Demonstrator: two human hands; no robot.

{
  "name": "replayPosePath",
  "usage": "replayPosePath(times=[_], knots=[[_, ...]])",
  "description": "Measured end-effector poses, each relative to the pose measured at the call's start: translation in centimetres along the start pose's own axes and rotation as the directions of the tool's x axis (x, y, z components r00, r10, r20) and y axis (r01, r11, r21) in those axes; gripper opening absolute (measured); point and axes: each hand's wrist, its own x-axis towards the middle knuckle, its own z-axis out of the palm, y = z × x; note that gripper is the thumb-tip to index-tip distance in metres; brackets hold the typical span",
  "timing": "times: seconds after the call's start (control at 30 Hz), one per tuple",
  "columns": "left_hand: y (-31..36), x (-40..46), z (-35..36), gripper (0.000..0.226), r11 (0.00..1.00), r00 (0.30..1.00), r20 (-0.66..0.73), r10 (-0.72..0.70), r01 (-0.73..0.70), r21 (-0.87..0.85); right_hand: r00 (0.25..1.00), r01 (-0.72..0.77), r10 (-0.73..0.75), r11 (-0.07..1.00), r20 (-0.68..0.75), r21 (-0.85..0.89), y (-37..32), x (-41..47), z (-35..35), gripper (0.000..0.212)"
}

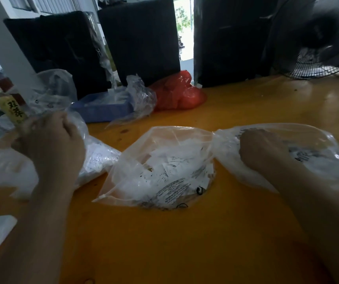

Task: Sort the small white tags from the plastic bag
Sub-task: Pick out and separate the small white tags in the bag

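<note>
Clear, thin plastic film is the material being handled throughout the head view. Three bags are lying on the orange-yellow wooden table (185, 242). The clear central plastic bag (158, 167) is resting between the two hands, touched by neither, and is holding a loose pile of small white printed tags (170, 160).

The left hand (51, 144) is curling its fingers round the gathered neck of a second clear bag on the left (98, 158), which is also showing printed white paper inside. The right hand (265, 150) is sitting inside a third clear bag on the right (287, 152); whether its fingers are pinching tags cannot be told through the film and blur. The hands are well apart.

Handling judgement: the film is looking very light, limp and slippery, so it is likely collapsing unless held at the mouth or neck. Gripping a bunched edge is advisable, not the flat wall. The tags are appearing light and flexible, likely clinging together and prone to scattering; the black electric fan (318, 58) beyond the right bag is adding that risk if it is running.

Farther back, a shallow blue tray (103, 109) and a red plastic bag (176, 93) are lying near tall black fabric-covered blocks (139, 37).
</note>
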Motion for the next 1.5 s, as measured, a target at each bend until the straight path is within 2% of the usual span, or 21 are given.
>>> replayPosePath(times=[0.07,0.13,0.2,0.27,0.37,0.43,0.53,0.6,0.7,0.8,0.87,0.93,1.03,1.1,1.17,1.27,1.3,1.4,1.5], knots=[[3.0,-2.4,-0.4,0.036,0.966,0.995,-0.058,0.085,-0.097,-0.241,0.997,-0.009,0.011,0.999,-0.073,0.035,-0.1,-0.2,-0.9,0.021],[5.1,-4.9,-0.3,0.038,0.889,0.977,0.000,0.214,-0.195,-0.413,0.990,-0.001,0.009,0.999,-0.139,0.053,-0.4,-0.5,-1.6,0.016],[6.0,-7.0,0.4,0.036,0.822,0.936,0.054,0.347,-0.276,-0.498,0.986,0.033,-0.023,0.998,-0.163,0.054,-0.8,-0.9,-2.1,0.020],[6.3,-8.7,1.1,0.034,0.780,0.903,0.137,0.407,-0.265,-0.567,0.978,0.054,-0.028,0.991,-0.208,0.119,-1.3,-1.3,-2.2,0.019],[6.6,-9.8,1.5,0.032,0.735,0.865,0.368,0.342,-0.002,-0.678,0.921,0.178,-0.054,0.939,-0.385,0.294,-2.2,-1.8,-1.9,0.015],[6.6,-10.0,1.6,0.029,0.674,0.813,0.498,0.301,0.188,-0.714,0.866,0.347,-0.099,0.825,-0.491,0.446,-3.4,-2.7,-1.6,0.008],[6.7,-9.9,1.6,0.035,0.543,0.730,0.618,0.292,0.405,-0.735,0.869,0.468,-0.160,0.572,-0.468,0.674,-5.5,-4.0,-0.4,0.011],[6.5,-9.8,1.9,0.051,0.509,0.692,0.645,0.324,0.448,-0.735,0.877,0.479,-0.225,0.476,-0.424,0.738,-6.8,-4.5,0.9,0.012],[6.0,-9.8,2.2,0.061,0.517,0.656,0.666,0.354,0.457,-0.724,0.864,0.501,-0.303,0.458,-0.401,0.734,-8.2,-4.8,2.5,0.010],[5.3,-9.8,2.8,0.033,0.553,0.688,0.665,0.291,0.447,-0.703,0.852,0.517,-0.333,0.419,-0.403,0.746,-8.7,-4.7,3.2,0.011],[5.1,-9.8,3.0,0.014,0.533,0.701,0.670,0.243,0.481,-0.697,0.855,0.512,-0.331,0.421,-0.398,0.749,-8.8,-4.6,3.5,0.014],[5.1,-9.9,3.2,0.008,0.504,0.708,0.668,0.231,0.500,-0.704,0.870,0.485,-0.321,0.418,-0.375,0.768,-8.8,-4.5,3.6,0.022],[5.4,-10.1,3.1,0.008,0.456,0.730,0.649,0.213,0.514,-0.727,0.916,0.359,-0.312,0.358,-0.252,0.862,-8.7,-4.5,3.5,0.035],[5.5,-10.2,3.0,0.011,0.446,0.741,0.634,0.219,0.503,-0.741,0.922,0.316,-0.335,0.362,-0.194,0.877,-8.6,-4.4,3.6,0.026],[5.5,-10.3,2.9,0.011,0.471,0.743,0.628,0.234,0.478,-0.742,0.919,0.329,-0.342,0.389,-0.197,0.860,-8.6,-4.3,3.7,0.009],[5.6,-10.5,2.9,0.005,0.496,0.742,0.625,0.243,0.459,-0.737,0.919,0.335,-0.342,0.406,-0.199,0.850,-8.6,-4.4,3.6,0.007],[5.7,-10.6,2.8,0.001,0.473,0.735,0.632,0.248,0.477,-0.741,0.917,0.342,-0.343,0.419,-0.202,0.841,-8.7,-4.5,3.5,0.008],[6.0,-10.7,2.7,0.015,0.387,0.701,0.665,0.256,0.556,-0.735,0.907,0.384,-0.352,0.471,-0.230,0.794,-8.9,-4.7,3.5,0.013],[5.9,-10.7,2.9,0.015,0.344,0.700,0.677,0.227,0.593,-0.728,0.898,0.409,-0.367,0.492,-0.243,0.768,-9.1,-4.9,3.5,0.019]])
